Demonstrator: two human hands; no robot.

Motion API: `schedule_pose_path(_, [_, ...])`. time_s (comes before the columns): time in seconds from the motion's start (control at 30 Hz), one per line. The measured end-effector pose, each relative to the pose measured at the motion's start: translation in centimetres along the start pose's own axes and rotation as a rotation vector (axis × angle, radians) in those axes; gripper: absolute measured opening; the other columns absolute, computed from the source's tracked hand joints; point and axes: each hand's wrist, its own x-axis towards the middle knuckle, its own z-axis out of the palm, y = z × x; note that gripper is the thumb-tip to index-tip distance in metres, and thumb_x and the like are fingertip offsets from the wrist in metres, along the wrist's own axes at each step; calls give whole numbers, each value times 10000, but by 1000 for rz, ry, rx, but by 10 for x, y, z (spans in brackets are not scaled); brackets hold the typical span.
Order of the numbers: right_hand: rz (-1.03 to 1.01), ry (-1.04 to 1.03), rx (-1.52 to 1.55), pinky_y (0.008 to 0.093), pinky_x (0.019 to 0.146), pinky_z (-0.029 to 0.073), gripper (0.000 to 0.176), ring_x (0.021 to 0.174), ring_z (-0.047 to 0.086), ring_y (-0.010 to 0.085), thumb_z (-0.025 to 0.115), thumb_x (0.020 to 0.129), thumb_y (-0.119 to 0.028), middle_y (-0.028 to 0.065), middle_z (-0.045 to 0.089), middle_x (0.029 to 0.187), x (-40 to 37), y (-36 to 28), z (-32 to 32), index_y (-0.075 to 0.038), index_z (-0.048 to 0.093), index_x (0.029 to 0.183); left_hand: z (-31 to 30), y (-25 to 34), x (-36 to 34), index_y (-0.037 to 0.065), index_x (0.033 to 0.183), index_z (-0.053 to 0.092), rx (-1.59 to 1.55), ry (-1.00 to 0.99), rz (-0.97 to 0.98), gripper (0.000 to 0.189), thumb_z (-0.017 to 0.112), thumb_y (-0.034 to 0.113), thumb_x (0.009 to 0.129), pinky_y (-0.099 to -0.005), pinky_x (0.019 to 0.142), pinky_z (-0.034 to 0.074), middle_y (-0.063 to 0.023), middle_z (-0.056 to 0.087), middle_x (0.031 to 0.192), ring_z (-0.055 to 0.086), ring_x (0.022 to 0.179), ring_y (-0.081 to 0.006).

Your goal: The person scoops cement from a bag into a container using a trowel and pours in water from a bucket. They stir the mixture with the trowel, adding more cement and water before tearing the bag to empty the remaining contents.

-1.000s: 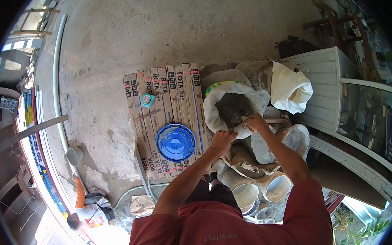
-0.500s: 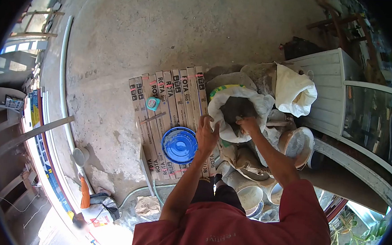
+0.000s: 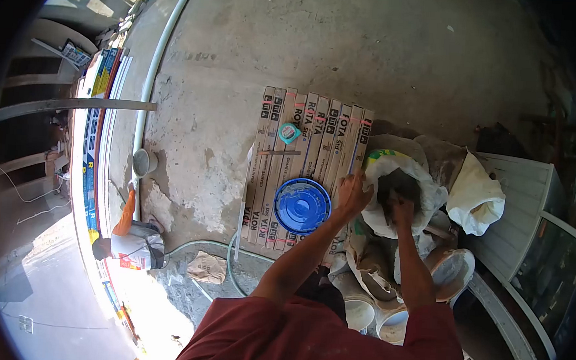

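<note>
An open white sack point(image 3: 433, 203) with a dark grey powder point(image 3: 400, 185) inside stands right of the stacked cartons. At its left rim, my left hand point(image 3: 355, 195) is closed, its fingers against the sack's folded edge. My right hand point(image 3: 401, 212) reaches down into the sack's mouth with fingers bent together. Whatever those fingers hold is hidden. Left of my hands, a blue round lid or shallow tub point(image 3: 303, 207) rests on the long cartons point(image 3: 316, 149). A teal tape measure point(image 3: 289, 133) also lies on them.
Another open pale sack point(image 3: 475, 198) stands to the right, beside a white cabinet point(image 3: 515, 187). Dirty buckets point(image 3: 451, 269) are near my right arm. At the left, a co-worker in an orange sleeve point(image 3: 126, 213) reaches toward a bucket point(image 3: 145, 163). A hose point(image 3: 215, 243) crosses the floor.
The view has turned, shifting the scene rightward. My right hand has gone deeper into the sack. My left hand's fingers, more spread before, have drawn together at the rim.
</note>
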Motion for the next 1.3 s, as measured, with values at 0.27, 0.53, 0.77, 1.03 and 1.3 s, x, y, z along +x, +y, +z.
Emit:
schedule_pose_path(0.27, [-71,-8,191,304,439,388,412,464,489,103,734,650,-150,52,543,538,9,35,-6,-53,676,1047,-9,0,-4,27,970,460,-109,25,40,398,715,221,733,-453,714,442,-155,611,841,602,795,-359])
schedule_pose_path(0.53, [-99,-47,348,286,403,358,473,405,448,92,723,638,-80,25,516,509,-8,29,-13,-30,646,1102,-74,-4,-97,17,971,513,-182,73,82,335,708,216,785,-374,717,505,-139,646,891,645,829,-270])
schedule_pose_path(0.77, [-109,-107,372,257,365,339,485,394,435,82,685,652,-64,20,554,564,-18,15,-29,-53,637,1134,-112,-37,-208,-3,976,531,-273,-9,-55,275,686,153,811,-334,735,522,-148,657,886,658,825,-235])
schedule_pose_path(1.03, [-122,-205,550,247,370,351,408,394,458,80,663,689,-59,14,531,542,-43,17,-51,2,637,1092,-166,-81,-294,-3,981,557,-154,114,-181,277,658,212,839,-335,690,517,-139,653,880,654,794,-237])
schedule_pose_path(1.3, [-141,-197,639,244,358,335,402,389,459,89,668,716,-57,29,545,550,-76,21,-76,9,624,1111,-195,-125,-370,-7,957,548,-194,228,-350,282,632,249,875,-263,670,485,-100,611,860,599,745,-148])
